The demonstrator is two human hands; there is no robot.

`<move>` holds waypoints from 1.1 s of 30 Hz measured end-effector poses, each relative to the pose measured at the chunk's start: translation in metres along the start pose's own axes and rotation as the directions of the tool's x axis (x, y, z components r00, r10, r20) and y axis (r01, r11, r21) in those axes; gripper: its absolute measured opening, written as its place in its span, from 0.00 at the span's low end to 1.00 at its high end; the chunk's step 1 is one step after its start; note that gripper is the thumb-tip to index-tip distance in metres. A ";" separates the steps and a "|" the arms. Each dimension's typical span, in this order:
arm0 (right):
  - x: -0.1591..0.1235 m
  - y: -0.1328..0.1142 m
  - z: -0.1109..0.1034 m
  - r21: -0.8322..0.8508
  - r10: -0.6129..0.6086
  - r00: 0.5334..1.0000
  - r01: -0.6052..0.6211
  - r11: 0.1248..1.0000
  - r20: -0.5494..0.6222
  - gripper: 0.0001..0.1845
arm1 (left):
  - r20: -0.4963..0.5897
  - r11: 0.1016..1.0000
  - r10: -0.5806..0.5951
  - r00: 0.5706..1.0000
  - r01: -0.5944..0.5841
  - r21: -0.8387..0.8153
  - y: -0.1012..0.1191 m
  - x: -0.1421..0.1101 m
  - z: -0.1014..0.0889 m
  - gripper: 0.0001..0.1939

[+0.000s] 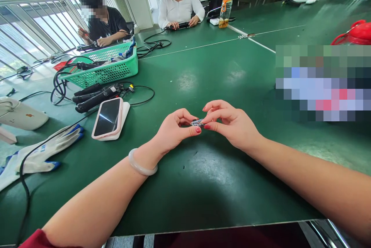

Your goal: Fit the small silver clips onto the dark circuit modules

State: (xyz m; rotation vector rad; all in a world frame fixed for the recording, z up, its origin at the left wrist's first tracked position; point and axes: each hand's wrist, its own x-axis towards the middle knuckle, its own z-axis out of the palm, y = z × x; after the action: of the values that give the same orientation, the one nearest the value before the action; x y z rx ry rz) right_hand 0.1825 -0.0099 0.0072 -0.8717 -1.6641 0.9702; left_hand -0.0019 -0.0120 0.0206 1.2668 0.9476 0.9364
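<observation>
A small, shiny silver piece (197, 123) with a dark part is pinched between the thumb and fingers of my left hand (177, 125). It is too small for me to make out its kind. From the other side, my right hand (232, 123) closes its thumb and index finger at the piece's right end, with the other fingers slightly raised. Both hands are just above the green tabletop (208, 186), near its middle. The fingers cover part of the piece.
Left of my hands lie a phone (108, 117) on a white object, black corded tools (98, 96) and gloves (55, 149). Behind them stands a green basket (110, 71). Two people sit across the table near a bottle (225, 11). A red item (358, 33) lies right.
</observation>
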 end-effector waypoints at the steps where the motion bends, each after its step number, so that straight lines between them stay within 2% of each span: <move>1: 0.000 0.001 0.000 0.029 0.028 0.999 -0.028 0.999 0.016 0.05 | 0.002 1.000 0.002 1.000 -0.002 -0.002 0.000 0.000 0.000 0.17; 4: 0.001 0.002 0.000 0.109 0.092 0.992 -0.101 0.989 0.083 0.06 | 0.020 1.000 0.000 1.000 0.000 -0.021 -0.001 0.000 -0.001 0.17; 6: 0.001 0.002 0.000 0.122 0.085 0.992 -0.097 0.988 0.098 0.06 | 0.035 0.999 -0.002 0.999 0.003 -0.032 -0.002 0.000 -0.002 0.17; 11: -0.001 0.001 -0.001 0.023 -0.012 1.000 0.012 1.000 0.001 0.06 | 0.050 0.999 0.002 0.999 0.000 -0.036 -0.003 0.001 -0.003 0.17; 15: -0.003 -0.002 -0.002 -0.150 -0.120 0.992 0.114 0.982 -0.034 0.04 | 0.046 1.000 0.000 0.999 0.001 -0.025 -0.003 0.002 -0.002 0.16; 20: -0.006 -0.005 -0.003 -0.463 -0.352 0.936 0.309 0.831 -0.006 0.03 | 0.041 0.999 0.016 0.999 -0.014 -0.030 -0.003 0.002 -0.001 0.16; 23: -0.006 -0.006 -0.003 -0.533 -0.430 0.902 0.385 0.754 0.043 0.05 | 0.025 0.999 0.016 1.000 -0.015 -0.046 -0.002 0.002 0.000 0.16; 26: -0.005 -0.006 -0.004 -0.537 -0.467 0.881 0.431 0.725 0.077 0.07 | 0.004 0.996 0.005 1.000 -0.004 -0.090 -0.001 0.002 -0.001 0.17; 29: -0.004 -0.003 -0.007 -0.531 -0.422 0.904 0.391 0.752 0.067 0.12 | -0.021 0.996 0.012 1.000 -0.014 -0.088 -0.003 0.004 -0.002 0.17; 31: -0.002 0.003 -0.010 -0.573 -0.326 0.944 0.296 0.764 0.053 0.13 | -0.036 0.999 0.014 0.999 -0.016 -0.046 -0.005 0.006 -0.004 0.17; 33: 0.000 0.011 -0.011 -0.654 -0.193 0.978 0.200 0.730 0.084 0.12 | -0.058 1.000 0.005 0.998 -0.004 0.009 -0.007 0.007 -0.005 0.17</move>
State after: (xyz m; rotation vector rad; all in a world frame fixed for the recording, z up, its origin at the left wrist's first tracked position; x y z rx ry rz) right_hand 0.1945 -0.0033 -0.0006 -1.1101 -2.1010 0.2053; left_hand -0.0036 -0.0041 0.0129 1.2558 0.9956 0.9773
